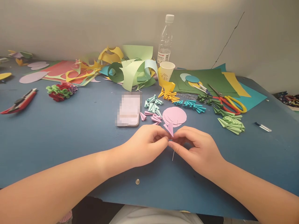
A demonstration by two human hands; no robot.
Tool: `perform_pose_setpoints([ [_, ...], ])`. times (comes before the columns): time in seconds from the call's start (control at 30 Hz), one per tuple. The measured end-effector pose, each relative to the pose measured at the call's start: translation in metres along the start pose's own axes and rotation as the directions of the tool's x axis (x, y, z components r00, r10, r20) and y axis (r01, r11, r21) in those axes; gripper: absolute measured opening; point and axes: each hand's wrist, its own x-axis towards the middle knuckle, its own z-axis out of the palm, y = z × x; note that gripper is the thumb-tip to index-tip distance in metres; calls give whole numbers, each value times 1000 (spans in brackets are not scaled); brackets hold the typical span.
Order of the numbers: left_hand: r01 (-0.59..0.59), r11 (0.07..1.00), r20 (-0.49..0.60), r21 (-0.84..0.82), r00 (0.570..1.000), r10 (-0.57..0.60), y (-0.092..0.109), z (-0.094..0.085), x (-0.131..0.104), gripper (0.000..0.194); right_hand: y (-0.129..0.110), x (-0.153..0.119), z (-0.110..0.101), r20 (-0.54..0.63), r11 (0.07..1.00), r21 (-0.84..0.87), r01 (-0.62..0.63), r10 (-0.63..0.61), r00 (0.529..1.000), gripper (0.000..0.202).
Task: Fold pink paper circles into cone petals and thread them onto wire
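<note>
My left hand [149, 145] and my right hand [198, 149] meet at fingertip height, both closed in a pinch on a small pink paper cone [170, 128]. A thin pale stick [173, 155] runs down by the right fingertips; whether the fingers grip it is hidden. Just beyond lies a stack of pink paper circles [174, 115]. Pink paper cones [156, 117] rest left of the stack, with pale mint cones [153, 104] behind them. Yellow cones [171, 96], blue cones [192, 105] and green cones [232, 123] are spread farther back and right.
A phone [129, 110] lies left of the cones. Scissors [227, 101] and a pen [263, 127] are at the right. A paper cup [166, 70] and bottle [165, 40] stand behind. Paper scraps [135, 70], a paper flower ball [62, 91] and a red cutter [20, 101] lie leftward.
</note>
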Motion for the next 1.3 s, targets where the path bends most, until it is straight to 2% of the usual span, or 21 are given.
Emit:
perform_pose_setpoints([
  [0.23, -55, 963, -23, 264, 998, 64, 1, -2, -2, 24, -1, 2, -4, 92, 998, 6, -61, 60, 994, 12],
  [0.43, -30, 928, -131, 371, 988, 84, -3, -8, 1, 11, 4, 3, -5, 11, 979, 14, -203, 203, 979, 13],
  [0.53, -14, 913, -111, 407, 992, 64, -8, -7, 2, 29, 7, 5, -4, -12, 961, 25, -275, 275, 961, 17],
  [0.67, -29, 883, -78, 468, 994, 74, -12, -6, 2, 43, 8, 9, -2, -19, 948, 14, -319, 319, 947, 24],
  [0.8, -66, 868, -50, 491, 993, 103, -14, -7, 2, 48, 9, 11, 0, -41, 947, 28, -320, 321, 946, 30],
  [0.9, -115, 868, -20, 484, 990, 142, -15, -8, 3, 33, 10, 10, -1, -21, 948, 47, -314, 315, 949, 31],
  [1.0, -111, 885, -15, 453, 991, 132, -14, -7, 5, 17, 10, 10, -2, 4, 959, 26, -282, 282, 959, 30],
  [1.17, -114, 895, -18, 432, 991, 135, -14, -5, 5, 13, 8, 9, -4, 58, 972, 25, -232, 230, 971, 26],
  [1.3, -190, 894, -38, 406, 974, 224, -14, -2, 4, 8, 6, 7, -6, 118, 977, 80, -196, 186, 976, 34],
])
